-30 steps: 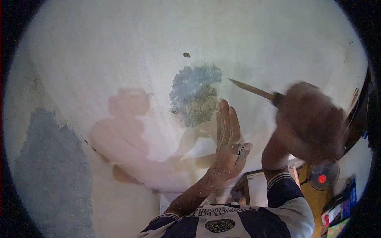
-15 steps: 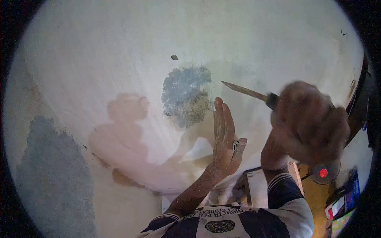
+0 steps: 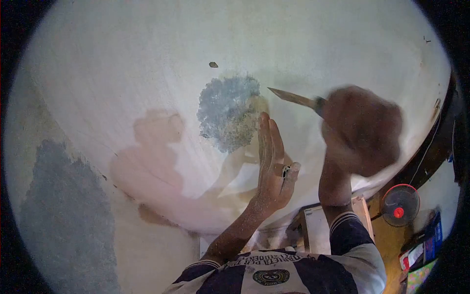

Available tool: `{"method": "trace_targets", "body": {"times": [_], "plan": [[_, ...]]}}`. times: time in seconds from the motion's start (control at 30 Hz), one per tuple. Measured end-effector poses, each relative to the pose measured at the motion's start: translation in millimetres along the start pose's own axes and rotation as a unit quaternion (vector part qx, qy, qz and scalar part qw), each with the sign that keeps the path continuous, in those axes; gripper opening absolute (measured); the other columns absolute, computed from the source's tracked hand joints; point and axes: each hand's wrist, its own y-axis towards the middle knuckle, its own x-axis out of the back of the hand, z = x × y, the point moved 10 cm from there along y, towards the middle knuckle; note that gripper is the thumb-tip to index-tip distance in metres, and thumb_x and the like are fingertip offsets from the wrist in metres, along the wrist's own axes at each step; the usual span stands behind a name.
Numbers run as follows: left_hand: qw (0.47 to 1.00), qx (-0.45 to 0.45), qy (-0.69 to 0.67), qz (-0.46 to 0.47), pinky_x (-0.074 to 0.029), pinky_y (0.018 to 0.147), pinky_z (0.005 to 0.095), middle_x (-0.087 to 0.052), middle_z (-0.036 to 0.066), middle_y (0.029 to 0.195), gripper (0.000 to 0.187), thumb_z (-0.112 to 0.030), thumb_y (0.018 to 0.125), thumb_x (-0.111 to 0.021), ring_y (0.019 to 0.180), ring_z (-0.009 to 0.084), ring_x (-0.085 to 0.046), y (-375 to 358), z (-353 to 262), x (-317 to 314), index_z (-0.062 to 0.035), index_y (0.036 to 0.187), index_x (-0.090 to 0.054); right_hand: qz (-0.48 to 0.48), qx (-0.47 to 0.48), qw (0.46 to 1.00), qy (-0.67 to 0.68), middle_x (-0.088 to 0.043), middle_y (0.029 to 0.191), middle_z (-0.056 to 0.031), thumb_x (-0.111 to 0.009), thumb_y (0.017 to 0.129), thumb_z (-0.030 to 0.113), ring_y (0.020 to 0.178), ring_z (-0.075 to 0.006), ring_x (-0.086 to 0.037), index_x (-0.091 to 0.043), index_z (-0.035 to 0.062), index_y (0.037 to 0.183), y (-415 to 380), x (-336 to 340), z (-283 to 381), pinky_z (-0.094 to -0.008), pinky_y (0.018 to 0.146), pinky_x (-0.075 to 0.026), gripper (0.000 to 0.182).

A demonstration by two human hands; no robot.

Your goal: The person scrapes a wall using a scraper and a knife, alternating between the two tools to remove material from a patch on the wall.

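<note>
My right hand (image 3: 362, 130), somewhat blurred, is closed around the handle of a knife (image 3: 293, 98). Its narrow blade points left, with the tip just right of a rough grey patch (image 3: 227, 112) on the pale wall (image 3: 313, 44). Below the blade, my left hand (image 3: 275, 169) is stretched out with straight fingers, its edge toward the wall and its fingertips at the patch's right edge. A dark ring (image 3: 286, 171) shows on the left hand, and pale dust lies on its skin and forearm.
A larger grey area (image 3: 68, 220) covers the wall at lower left. One small dark chip mark (image 3: 213, 64) sits above the patch. At lower right are a fan with a red centre (image 3: 399, 212) and a pale wooden-edged panel (image 3: 317, 228). My shadow falls on the wall.
My right hand has moved left and slightly up with the knife, uncovering more of the fan. The left hand keeps its stretched pose, a little higher and further left in view.
</note>
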Motion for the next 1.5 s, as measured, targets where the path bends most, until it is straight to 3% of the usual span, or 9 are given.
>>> {"method": "trace_targets", "body": {"times": [0.2,0.63,0.93,1.17,1.23,1.33,1.4,1.43,1.5], "plan": [[1.0,0.002,0.001,-0.001,-0.002,0.118,0.0585,0.003,0.031,0.159,0.083,-0.028,0.096,-0.048,0.148,0.0474,0.002,4.2,-0.3,-0.3,0.0039,0.154,0.001,-0.026,-0.103,0.994,-0.029,-0.059,0.076,-0.007,-0.057,0.095,0.031,0.066,-0.0219,-0.058,-0.059,0.0096,0.078,-13.2,10.0,-36.4,-0.0338,0.061,-0.049,0.027],[0.999,-0.013,0.035,-0.008,-0.002,0.117,0.0598,0.003,0.031,0.159,0.081,-0.034,0.097,-0.046,0.148,0.0478,0.002,10.8,0.9,1.2,0.0001,0.155,0.0,0.0,-0.001,1.0,0.015,-0.048,0.061,-0.0034,-0.056,0.095,0.029,0.046,-0.0151,-0.037,-0.049,0.0113,0.077,7.0,4.0,-2.8,-0.0312,0.042,-0.034,0.026],[0.999,-0.03,0.025,-0.006,-0.003,0.117,0.0607,0.003,0.029,0.16,0.08,-0.031,0.097,-0.049,0.148,0.0477,0.002,17.5,-4.5,1.7,-0.0014,0.156,-0.003,-0.096,-0.089,0.953,-0.273,-0.045,0.056,-0.0018,-0.054,0.093,0.018,0.044,-0.0164,-0.035,-0.047,0.0147,0.068,-12.8,11.6,-29.7,-0.0348,0.043,-0.03,0.027],[0.998,-0.048,0.028,-0.005,-0.003,0.117,0.0612,0.001,0.029,0.16,0.078,-0.038,0.1,-0.045,0.147,0.0489,0.001,17.7,-9.5,0.3,-0.0022,0.156,-0.005,0.056,-0.075,0.996,0.015,-0.044,0.053,-0.0009,-0.044,0.098,0.025,0.043,-0.0152,-0.036,-0.049,0.0162,0.065,1.9,17.6,-19.9,-0.0315,0.044,-0.033,0.034],[0.999,-0.046,0.014,-0.005,-0.002,0.117,0.0613,0.001,0.029,0.16,0.078,-0.039,0.1,-0.045,0.147,0.049,0.001,15.8,-9.3,-1.1,-0.0018,0.156,-0.005,-0.077,-0.098,0.984,-0.126,-0.044,0.053,-0.0011,-0.047,0.098,0.029,0.044,-0.0151,-0.042,-0.053,0.0153,0.068,0.8,4.7,-43.0,-0.0295,0.046,-0.042,0.033],[0.998,-0.047,0.023,0.016,-0.001,0.116,0.0611,0.001,0.029,0.16,0.079,-0.039,0.1,-0.045,0.147,0.0488,0.001,12.0,-11.2,-7.4,-0.0004,0.156,-0.004,0.072,-0.147,0.788,-0.593,-0.054,0.074,-0.0052,-0.057,0.093,0.017,0.068,-0.0179,-0.052,-0.057,0.0098,0.08,-9.6,-21.0,-15.2,-0.0318,0.063,-0.043,0.015],[0.998,-0.055,0.021,0.018,-0.001,0.116,0.0606,0.001,0.03,0.16,0.08,-0.04,0.1,-0.044,0.148,0.0481,0.001,12.6,-12.8,-9.5,0.0008,0.155,-0.003,0.097,-0.086,0.975,-0.18,-0.048,0.062,-0.0038,-0.051,0.097,0.025,0.054,-0.0167,-0.046,-0.055,0.0094,0.077,-3.3,7.7,-16.1,-0.0328,0.053,-0.044,0.025],[0.998,-0.053,0.02,0.02,0.0,0.117,0.0604,0.001,0.03,0.159,0.081,-0.04,0.1,-0.044,0.148,0.0477,0.001,9.6,-13.5,-9.9,0.0014,0.155,-0.002,0.131,-0.074,0.988,0.026,-0.045,0.056,-0.003,-0.048,0.099,0.029,0.046,-0.0162,-0.043,-0.054,0.0092,0.075,-2.4,22.5,-16.0,-0.0332,0.049,-0.044,0.031],[0.999,-0.037,0.013,0.029,-0.001,0.116,0.0603,0.001,0.03,0.16,0.081,-0.041,0.1,-0.044,0.148,0.0466,0.0,7.8,-12.1,-9.8,0.0011,0.155,-0.002,-0.07,-0.087,0.986,-0.125,-0.045,0.057,-0.0014,-0.047,0.099,0.027,0.045,-0.0144,-0.038,-0.049,0.0117,0.074,-3.5,5.0,-47.4,-0.0342,0.045,-0.035,0.029]]}}
